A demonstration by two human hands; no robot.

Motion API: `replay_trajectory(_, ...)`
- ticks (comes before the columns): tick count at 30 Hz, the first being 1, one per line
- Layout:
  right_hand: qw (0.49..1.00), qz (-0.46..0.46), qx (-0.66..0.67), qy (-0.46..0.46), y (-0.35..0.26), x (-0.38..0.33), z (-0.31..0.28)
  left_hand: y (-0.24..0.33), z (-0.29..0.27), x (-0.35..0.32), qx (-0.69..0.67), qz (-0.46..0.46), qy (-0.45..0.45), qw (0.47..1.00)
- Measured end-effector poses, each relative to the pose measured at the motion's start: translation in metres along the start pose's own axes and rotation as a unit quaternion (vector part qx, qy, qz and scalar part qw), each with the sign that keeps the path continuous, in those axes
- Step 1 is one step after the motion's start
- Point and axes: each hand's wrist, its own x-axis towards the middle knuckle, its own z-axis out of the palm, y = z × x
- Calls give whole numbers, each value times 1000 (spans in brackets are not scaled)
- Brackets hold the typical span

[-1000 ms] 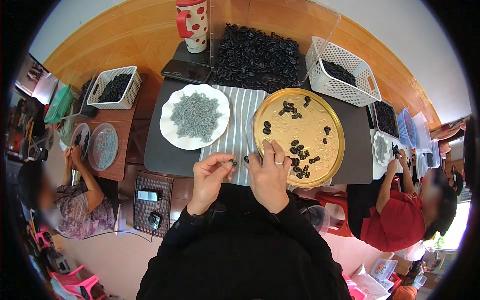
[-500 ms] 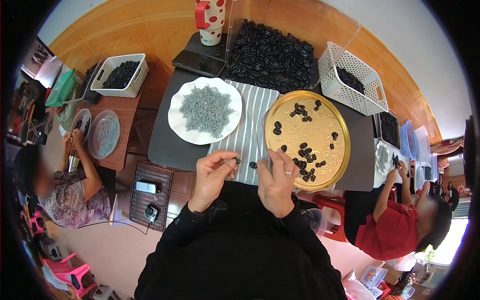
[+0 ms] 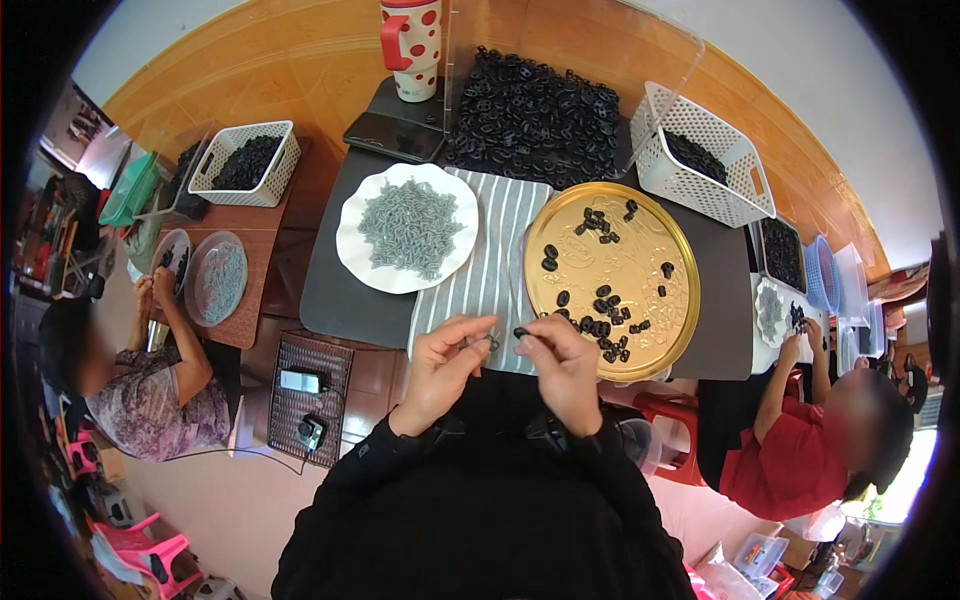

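My left hand [image 3: 440, 362] is closed in a pinch over the striped cloth [image 3: 478, 215]. A small grey piece [image 3: 491, 343] shows at its fingertips, too small to make out fully. Facing it, my right hand [image 3: 566, 372] pinches a small black oval piece [image 3: 520, 332] between thumb and forefinger. The two hands are close together but apart. To the right lies a round gold tray [image 3: 610, 270] with several black pieces [image 3: 603, 327] in small clusters. A white scalloped plate [image 3: 350, 245] on the left bears a heap of small grey elongated pieces [image 3: 410, 228].
Behind the cloth lies a large heap of black parts [image 3: 530, 120] within a clear-walled bin. A white basket [image 3: 700, 185] stands at the back right, a phone [image 3: 395, 137] and spotted tumbler [image 3: 412, 50] at the back left. Co-workers sit at tables on both sides.
My right hand has lifted the black piece and turned its pinch toward the left hand. Now a grey piece shows at my left fingertips, where a dark piece showed before.
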Motion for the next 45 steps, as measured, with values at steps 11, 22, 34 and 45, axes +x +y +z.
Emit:
replay_trajectory(11,976,65,205,21,-3,-4,-11,7,24,3,41,7,-56,998)
replay_trajectory(22,977,56,207,14,-2,-7,-13,4,29,0,48,0,-36,998)
replay_trajectory(34,988,18,153,13,0,-9,-12,1,30,0,44,12,-36,998)
replay_trajectory(45,989,-3,148,-13,-6,-9,-12,1,34,0,24,24,-43,999)
